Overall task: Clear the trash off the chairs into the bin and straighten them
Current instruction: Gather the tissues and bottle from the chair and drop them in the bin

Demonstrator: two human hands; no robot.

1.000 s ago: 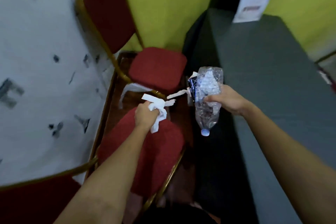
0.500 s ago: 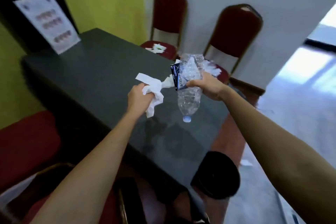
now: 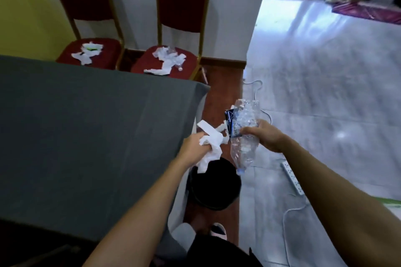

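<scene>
My left hand (image 3: pixel 193 145) is closed around crumpled white tissue (image 3: pixel 211 143) that dangles just above the black bin (image 3: pixel 213 188). My right hand (image 3: pixel 265 135) grips a crushed clear plastic bottle (image 3: pixel 245 136), cap end down, together with a dark wrapper (image 3: pixel 231 123), above the bin's right rim. Against the far wall stand two red chairs with gold frames. The left chair (image 3: pixel 106 54) carries white tissue with something green (image 3: pixel 87 52). The right chair (image 3: pixel 188 60) holds tissue and a clear bottle (image 3: pixel 167 58).
A table under a grey cloth (image 3: pixel 86 132) fills the left, its corner beside the bin. A white power strip (image 3: pixel 293 176) and cables (image 3: pixel 258 86) lie on the shiny floor to the right. My foot (image 3: pixel 218 231) stands just behind the bin.
My view has swung right, from the chairs by the patterned wall across the table to the bin. Both hands, still holding tissue and bottle, now hang over the bin.
</scene>
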